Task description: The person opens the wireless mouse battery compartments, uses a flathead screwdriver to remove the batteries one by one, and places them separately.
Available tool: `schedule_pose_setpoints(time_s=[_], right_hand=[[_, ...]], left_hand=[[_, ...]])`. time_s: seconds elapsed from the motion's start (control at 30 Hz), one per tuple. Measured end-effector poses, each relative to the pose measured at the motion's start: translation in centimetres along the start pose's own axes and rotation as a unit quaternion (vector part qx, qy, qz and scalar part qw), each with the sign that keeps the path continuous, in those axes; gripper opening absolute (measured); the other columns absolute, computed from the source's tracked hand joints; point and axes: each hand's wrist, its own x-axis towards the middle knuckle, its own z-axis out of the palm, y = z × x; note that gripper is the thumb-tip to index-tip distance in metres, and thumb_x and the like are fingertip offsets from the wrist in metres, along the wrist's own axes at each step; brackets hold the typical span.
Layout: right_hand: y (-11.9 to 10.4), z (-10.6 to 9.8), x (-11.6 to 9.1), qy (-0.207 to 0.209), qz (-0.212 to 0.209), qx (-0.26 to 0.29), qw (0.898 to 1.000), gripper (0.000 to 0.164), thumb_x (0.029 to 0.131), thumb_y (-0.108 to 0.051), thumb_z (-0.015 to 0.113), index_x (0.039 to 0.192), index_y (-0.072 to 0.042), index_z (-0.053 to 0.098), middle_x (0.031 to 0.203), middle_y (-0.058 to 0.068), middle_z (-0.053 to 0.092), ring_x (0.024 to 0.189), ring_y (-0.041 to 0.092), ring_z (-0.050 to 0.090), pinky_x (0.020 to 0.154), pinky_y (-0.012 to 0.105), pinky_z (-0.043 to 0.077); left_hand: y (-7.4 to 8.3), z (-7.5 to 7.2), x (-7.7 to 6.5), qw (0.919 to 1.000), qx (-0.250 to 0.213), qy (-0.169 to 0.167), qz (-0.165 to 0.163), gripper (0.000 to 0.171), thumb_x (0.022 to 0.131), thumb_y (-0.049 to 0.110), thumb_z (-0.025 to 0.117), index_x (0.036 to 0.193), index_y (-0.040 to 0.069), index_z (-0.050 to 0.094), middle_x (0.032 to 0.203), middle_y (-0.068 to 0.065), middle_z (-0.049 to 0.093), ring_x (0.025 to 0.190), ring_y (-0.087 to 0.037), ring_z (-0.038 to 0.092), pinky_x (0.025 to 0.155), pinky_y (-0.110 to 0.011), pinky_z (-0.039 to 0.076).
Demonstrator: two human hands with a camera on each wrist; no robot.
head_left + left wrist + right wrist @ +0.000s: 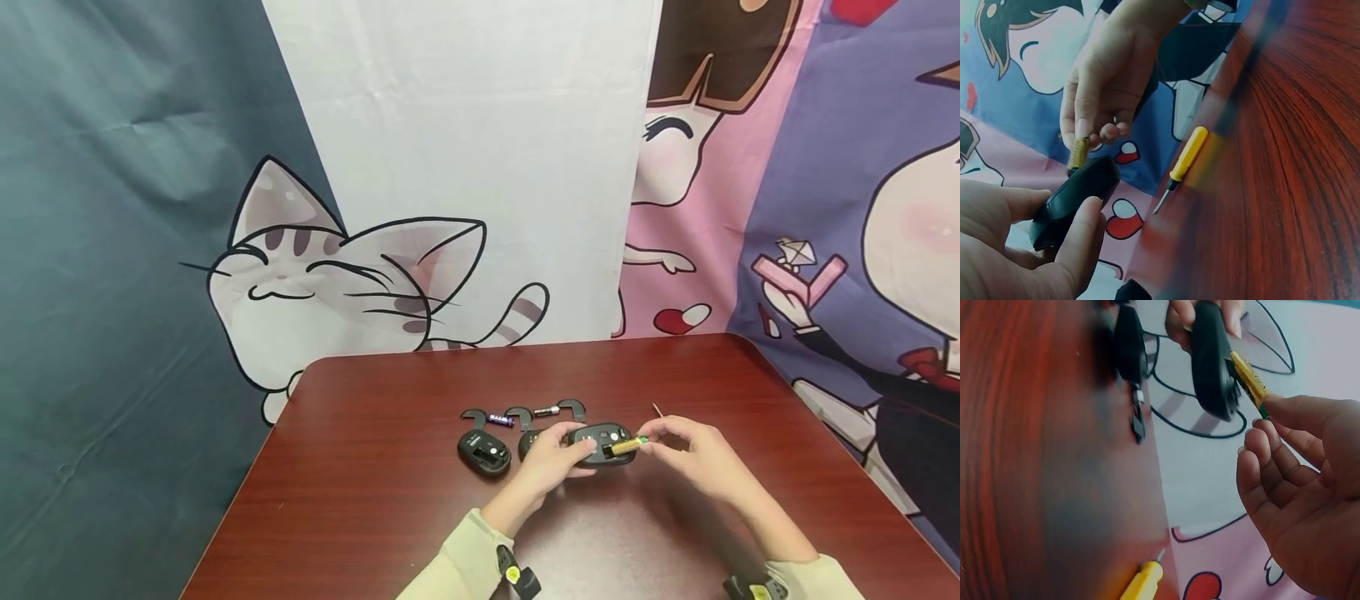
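My left hand (549, 461) holds a black computer mouse (602, 432) with its underside up and the battery slot uncovered. With thumb and fingertips, my right hand (701, 454) pinches a yellow battery (624, 447) by its green end. The battery's other end is at the slot, and the battery slants out of the mouse. In the left wrist view the mouse (1069, 203) hides the battery's lower end. The right wrist view has the battery (1249, 376) tilted against the mouse's (1210, 369) underside.
Another upturned mouse (472, 457) lies left of my hands, its slot uncovered. A further mouse (527, 442) is partly hidden behind my left hand. Behind them lie several curved black covers (573, 407), a purple battery (501, 420) and a silver battery (547, 411). A yellow-handled screwdriver (1190, 153) rests on the table (360, 500).
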Motion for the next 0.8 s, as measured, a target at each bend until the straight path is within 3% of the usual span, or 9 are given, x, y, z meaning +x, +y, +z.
schedule_pose_setpoints(time_s=[0.13,0.37,0.53,0.8], right_hand=[[0.5,-0.8,0.2,-0.011,0.045,-0.009,0.999,0.016,0.081,-0.037,0.071,0.096,-0.032,0.066,0.085,-0.015,0.065,0.082,0.003,0.06,0.072,0.02,0.051],[1.6,-1.4,1.1,-0.015,0.077,-0.016,0.997,0.023,0.082,-0.043,0.068,0.099,-0.029,0.066,0.101,-0.003,0.068,0.086,0.01,0.061,0.068,0.021,0.051],[2.4,-1.5,2.1,-0.026,0.097,-0.016,0.995,0.03,0.082,-0.051,0.064,0.102,-0.029,0.065,0.097,-0.005,0.067,0.088,0.015,0.06,0.07,0.023,0.053],[3.7,-0.6,4.0,-0.049,0.11,0.033,0.992,0.027,0.084,-0.038,0.068,0.104,-0.02,0.066,0.091,0.002,0.068,0.078,0.022,0.06,0.06,0.028,0.054]], left_hand=[[-0.3,0.5,0.5,0.9999,0.01,0.004,0.002,0.036,0.088,0.009,0.063,0.121,-0.001,0.053,0.099,-0.012,0.062,0.084,-0.022,0.067,0.069,-0.031,0.06],[-1.0,1.4,1.3,0.9987,0.047,0.019,0.003,0.032,0.087,0.006,0.062,0.117,0.0,0.054,0.097,-0.01,0.062,0.083,-0.02,0.066,0.065,-0.03,0.06],[-1.0,2.2,1.5,0.996,0.082,0.034,-0.006,0.031,0.086,0.006,0.063,0.116,0.003,0.054,0.1,-0.008,0.06,0.079,-0.019,0.066,0.063,-0.028,0.06],[-1.6,3.4,2.0,0.9909,0.126,0.041,-0.022,0.031,0.086,0.007,0.064,0.115,0.004,0.054,0.101,-0.01,0.058,0.074,-0.017,0.066,0.06,-0.024,0.059]])
